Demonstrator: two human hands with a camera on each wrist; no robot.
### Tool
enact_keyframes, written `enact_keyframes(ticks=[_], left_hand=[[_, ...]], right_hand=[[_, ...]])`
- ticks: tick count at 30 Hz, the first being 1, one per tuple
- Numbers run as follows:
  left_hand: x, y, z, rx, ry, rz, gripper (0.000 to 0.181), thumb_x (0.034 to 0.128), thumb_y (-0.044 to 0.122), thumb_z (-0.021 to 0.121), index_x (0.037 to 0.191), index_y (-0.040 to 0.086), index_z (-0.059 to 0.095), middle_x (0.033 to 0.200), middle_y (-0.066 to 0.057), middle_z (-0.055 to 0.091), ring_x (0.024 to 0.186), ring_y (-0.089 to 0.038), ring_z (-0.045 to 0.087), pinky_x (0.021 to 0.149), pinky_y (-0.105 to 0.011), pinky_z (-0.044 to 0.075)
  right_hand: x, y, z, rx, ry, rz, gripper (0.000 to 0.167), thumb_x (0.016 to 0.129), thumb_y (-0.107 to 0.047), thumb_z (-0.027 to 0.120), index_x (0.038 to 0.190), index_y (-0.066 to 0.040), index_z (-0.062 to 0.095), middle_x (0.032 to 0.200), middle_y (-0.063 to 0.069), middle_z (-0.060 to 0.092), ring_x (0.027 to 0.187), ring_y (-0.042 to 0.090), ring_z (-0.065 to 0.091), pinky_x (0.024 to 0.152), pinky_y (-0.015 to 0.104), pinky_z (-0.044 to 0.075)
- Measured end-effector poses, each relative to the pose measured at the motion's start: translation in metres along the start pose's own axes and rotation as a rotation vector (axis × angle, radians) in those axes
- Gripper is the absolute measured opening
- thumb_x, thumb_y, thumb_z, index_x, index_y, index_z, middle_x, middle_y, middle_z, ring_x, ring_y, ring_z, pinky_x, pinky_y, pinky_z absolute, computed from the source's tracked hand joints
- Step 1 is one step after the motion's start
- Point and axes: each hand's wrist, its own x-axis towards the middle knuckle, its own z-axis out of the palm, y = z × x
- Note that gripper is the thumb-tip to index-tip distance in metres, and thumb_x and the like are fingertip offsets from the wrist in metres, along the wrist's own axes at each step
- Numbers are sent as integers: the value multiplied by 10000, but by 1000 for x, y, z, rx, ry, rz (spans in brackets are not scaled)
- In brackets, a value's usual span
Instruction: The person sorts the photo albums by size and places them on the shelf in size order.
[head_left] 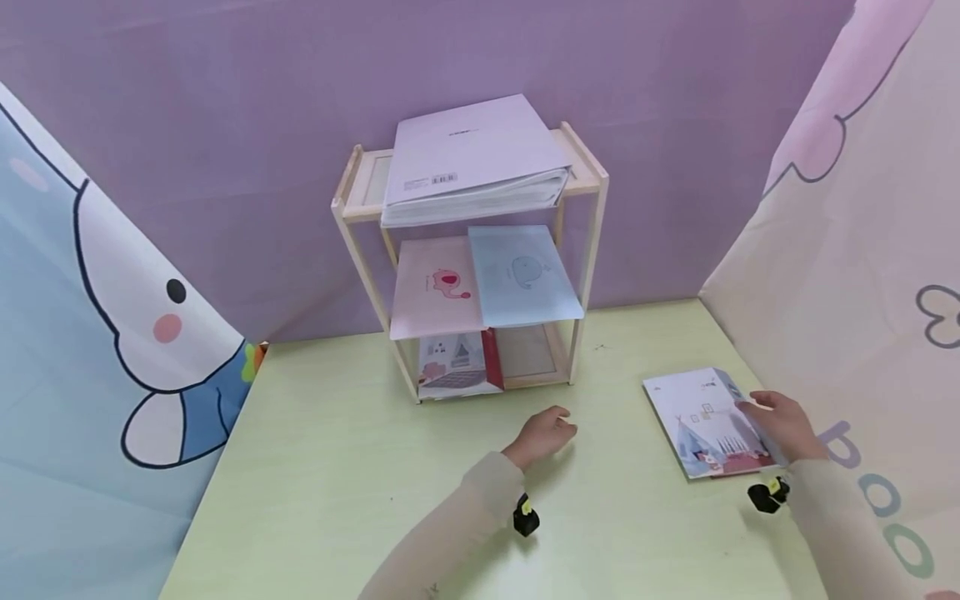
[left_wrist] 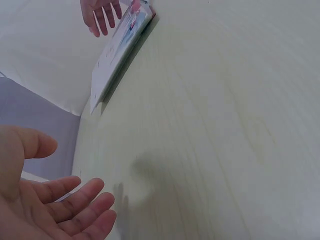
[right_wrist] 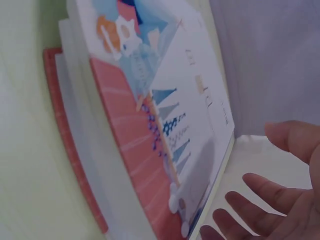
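A notebook (head_left: 701,425) with a blue tent print on its white cover lies at the right of the table; a red edge shows beneath it in the right wrist view. My right hand (head_left: 787,423) is at its right side, fingers spread and loosely bent. In the right wrist view a gap shows between those fingertips and the cover (right_wrist: 195,115). Over the table, in front of a small wooden shelf (head_left: 592,250), hovers my left hand (head_left: 542,437). Its fingers are relaxed, and the left wrist view shows nothing in the palm (left_wrist: 30,210).
A thick lavender folder (head_left: 480,142) lies on the shelf's top. Pink (head_left: 420,287) and blue (head_left: 525,275) notebooks lie side by side on the middle level, jutting forward. A tent-print notebook (head_left: 453,362) occupies the bottom's left. Fabric walls (head_left: 862,250) border the table.
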Motion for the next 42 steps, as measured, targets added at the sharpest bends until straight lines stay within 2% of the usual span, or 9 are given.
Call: enact_keyframes(ticks=[2,4,9,14,23,29,31,38,42], left_hand=[[2,3,3,-6,-7,-12,434,936,314,516,1299,76,524,1150,-49,635,1033,-191,593,889,-342,470],[5,5,6,-12,-9,-23,431,937,311,522,1303,84,524,1162,-49,633,1055,-200,588,910,-351,462],[8,10,11,11,-1,-26,422,931,308,530,1289,84,537,1155,-47,639,1058,-195,591,900,-336,466],[10,15,14,1,-11,-41,423,932,319,531,1287,89,541,1175,-57,624,1073,-201,580,902,-347,464],[23,22,26,-1,-10,-59,416,932,335,520,1286,118,547,1201,-39,612,1086,-189,573,906,-338,461],[25,27,33,25,-21,-90,396,929,342,523,1260,128,566,1214,-15,602,1083,-179,571,911,-327,456],[25,28,36,0,-17,-114,375,923,340,531,1233,132,580,1177,-6,608,1044,-175,579,893,-333,461],[31,31,48,-177,-8,-175,282,911,288,562,1120,106,609,948,2,629,852,-151,590,778,-334,496],[36,32,55,-214,-8,-189,260,911,271,569,1083,85,626,899,10,618,812,-131,563,770,-329,493]], right_hand=[[1,2,-2,-11,-41,19,809,947,-498,440,1351,176,246,1368,413,240,1176,521,327,944,601,315],[4,6,-3,-17,-79,27,851,936,-510,461,1353,188,213,1367,418,227,1195,525,311,976,601,296],[12,17,-2,-15,-129,66,956,895,-553,508,1368,201,160,1359,424,220,1195,520,320,983,585,318],[16,22,-4,-22,-140,86,984,877,-519,565,1348,235,144,1345,443,220,1169,524,348,973,574,344],[20,17,-9,-58,-166,95,988,852,-479,624,1335,250,166,1321,434,266,1148,515,383,962,579,360],[20,17,-11,-78,-167,73,943,849,-461,629,1304,254,217,1286,446,287,1116,510,389,951,576,363],[21,19,-10,-86,-166,65,936,849,-465,630,1293,257,232,1273,446,300,1100,499,399,948,569,366],[29,26,-10,-109,-167,69,947,833,-482,647,1293,254,269,1265,440,338,1067,465,453,929,550,392],[32,28,-11,-97,-174,84,978,803,-514,670,1292,244,291,1225,420,396,988,391,518,867,489,445]])
